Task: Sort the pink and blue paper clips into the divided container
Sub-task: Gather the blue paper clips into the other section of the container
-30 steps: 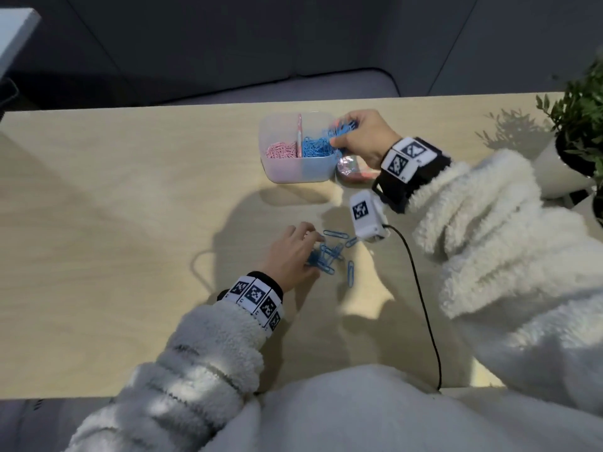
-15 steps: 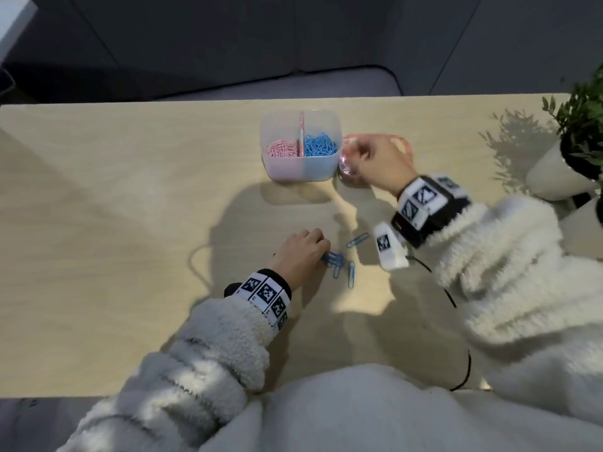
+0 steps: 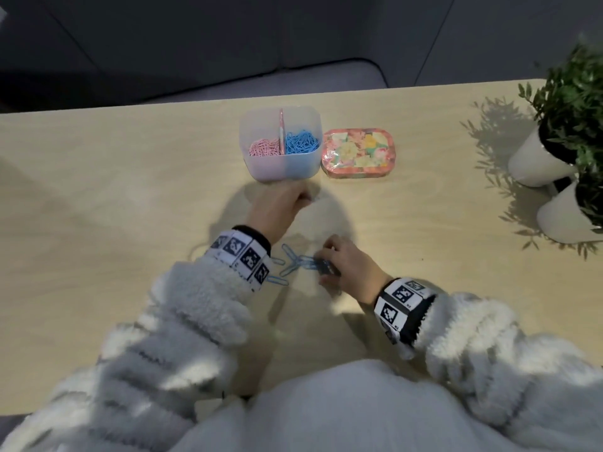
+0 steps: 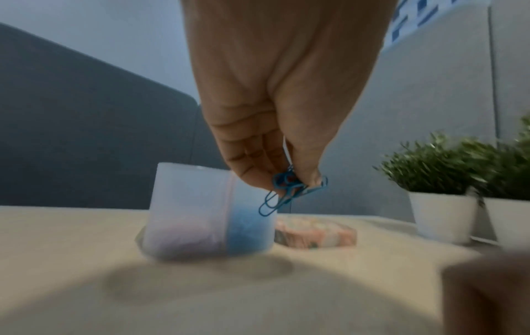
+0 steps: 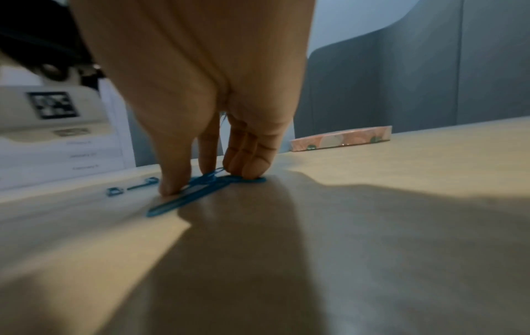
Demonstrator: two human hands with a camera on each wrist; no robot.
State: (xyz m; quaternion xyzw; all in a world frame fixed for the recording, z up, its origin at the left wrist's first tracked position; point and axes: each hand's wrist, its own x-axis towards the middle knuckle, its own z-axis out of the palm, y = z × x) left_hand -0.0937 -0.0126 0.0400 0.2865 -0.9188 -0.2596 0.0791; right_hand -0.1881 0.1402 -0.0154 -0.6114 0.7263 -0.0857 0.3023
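Observation:
The divided container (image 3: 280, 168) stands at the table's far middle, with pink clips (image 3: 264, 148) in its left half and blue clips (image 3: 301, 143) in its right. My left hand (image 3: 301, 198) hovers just in front of it. In the left wrist view this left hand (image 4: 289, 181) pinches a small bunch of blue clips (image 4: 282, 192) near the container (image 4: 195, 215). Nearer me, my right hand (image 3: 321, 261) is down on the loose blue clips (image 3: 292, 261). Its thumb and fingers (image 5: 246, 172) pinch several clips (image 5: 200, 188) against the table.
A flowered tin (image 3: 359, 151) lies right of the container. Two white plant pots (image 3: 538, 161) (image 3: 567, 220) stand at the table's right edge. Bare wood table (image 3: 114, 207) spreads to the left.
My left hand rose off the loose pile with blue clips and moved up to the container. My right hand came back from beside the container down onto the pile.

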